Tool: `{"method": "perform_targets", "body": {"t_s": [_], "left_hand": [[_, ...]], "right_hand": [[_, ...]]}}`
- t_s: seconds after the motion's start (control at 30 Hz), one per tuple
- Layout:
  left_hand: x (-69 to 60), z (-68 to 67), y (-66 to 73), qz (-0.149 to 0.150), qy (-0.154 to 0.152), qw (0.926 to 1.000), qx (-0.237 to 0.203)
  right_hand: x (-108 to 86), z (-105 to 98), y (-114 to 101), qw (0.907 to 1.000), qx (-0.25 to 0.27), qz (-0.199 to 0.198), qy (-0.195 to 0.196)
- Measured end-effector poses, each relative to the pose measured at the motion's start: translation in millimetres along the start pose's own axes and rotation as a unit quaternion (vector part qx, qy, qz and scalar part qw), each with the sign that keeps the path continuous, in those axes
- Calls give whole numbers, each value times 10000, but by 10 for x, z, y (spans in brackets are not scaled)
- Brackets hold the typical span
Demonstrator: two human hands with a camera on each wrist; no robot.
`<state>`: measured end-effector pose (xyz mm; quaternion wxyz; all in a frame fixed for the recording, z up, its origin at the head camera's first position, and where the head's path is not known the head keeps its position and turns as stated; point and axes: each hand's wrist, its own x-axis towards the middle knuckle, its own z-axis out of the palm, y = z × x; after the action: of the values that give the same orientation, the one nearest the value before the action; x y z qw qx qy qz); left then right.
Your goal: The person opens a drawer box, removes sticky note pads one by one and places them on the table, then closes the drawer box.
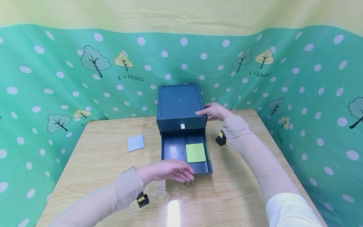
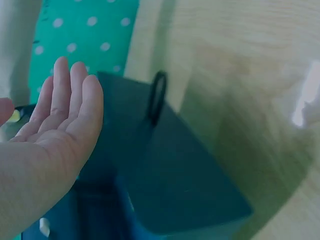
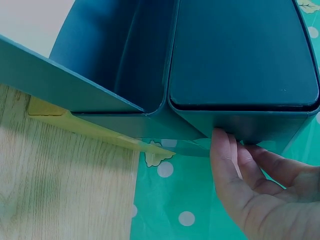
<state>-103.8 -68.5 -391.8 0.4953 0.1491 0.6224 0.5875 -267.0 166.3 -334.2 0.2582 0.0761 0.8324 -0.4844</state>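
Observation:
A dark blue desktop drawer cabinet (image 1: 181,102) stands against the curtain, its lower drawer (image 1: 173,138) pulled far out. In that drawer lies a square yellow-green sticky note pad (image 1: 195,152). My left hand (image 1: 174,170) is at the drawer's front, fingers extended and holding nothing. Below it a thin dark loop pull (image 2: 157,97) sticks out from the drawer front (image 2: 170,175). My right hand (image 1: 214,111) rests against the upper right side of the cabinet, fingertips (image 3: 220,142) touching its wall. The upper drawer (image 3: 240,50), with a small white knob (image 1: 182,126), is closed.
A light blue square pad (image 1: 135,143) lies on the wooden table (image 1: 107,157) left of the cabinet. Black wrist cameras (image 1: 221,138) hang below both wrists. A green dotted curtain (image 1: 85,75) surrounds the table's back and sides.

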Motion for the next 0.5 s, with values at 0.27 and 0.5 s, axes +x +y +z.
{"method": "perform_targets", "body": {"t_s": [0.27, 0.5], "left_hand": [[98, -75, 201, 170, 314, 9986, -396], [212, -121, 330, 110, 638, 9955, -699]], "right_hand": [[6, 4, 3, 10000, -29, -15, -92], [14, 1, 8, 9999, -54, -52, -109]]}}
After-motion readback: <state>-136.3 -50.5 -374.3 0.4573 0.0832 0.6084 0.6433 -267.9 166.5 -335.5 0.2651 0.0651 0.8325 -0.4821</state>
